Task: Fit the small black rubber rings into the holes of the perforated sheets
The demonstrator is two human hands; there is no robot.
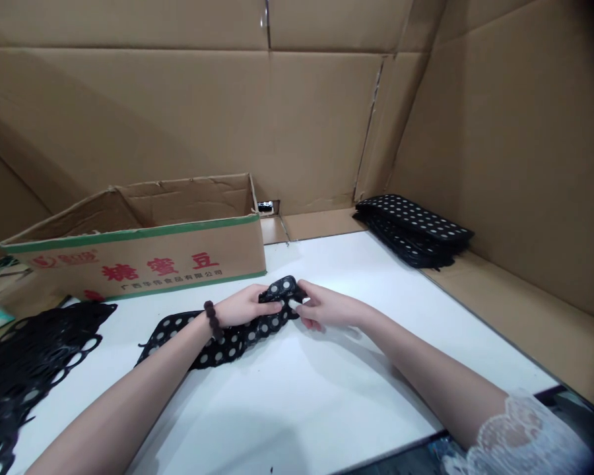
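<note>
A black polka-dot piece (222,349) lies on the white table, its right end bunched and raised between both hands. My left hand (247,306), with a dark beaded band at the wrist, is closed on that piece, the thumb lying across its dots. At the piece's right end, my right hand (319,306) pinches the edge with thumb and fingers. The left forearm covers part of the piece.
An open cardboard box (143,260) with red lettering stands at the back left. Black ring-patterned material (34,356) lies at the left. A stack of black dotted pieces (416,224) rests at the back right. Cardboard walls (317,125) enclose the white table (366,409).
</note>
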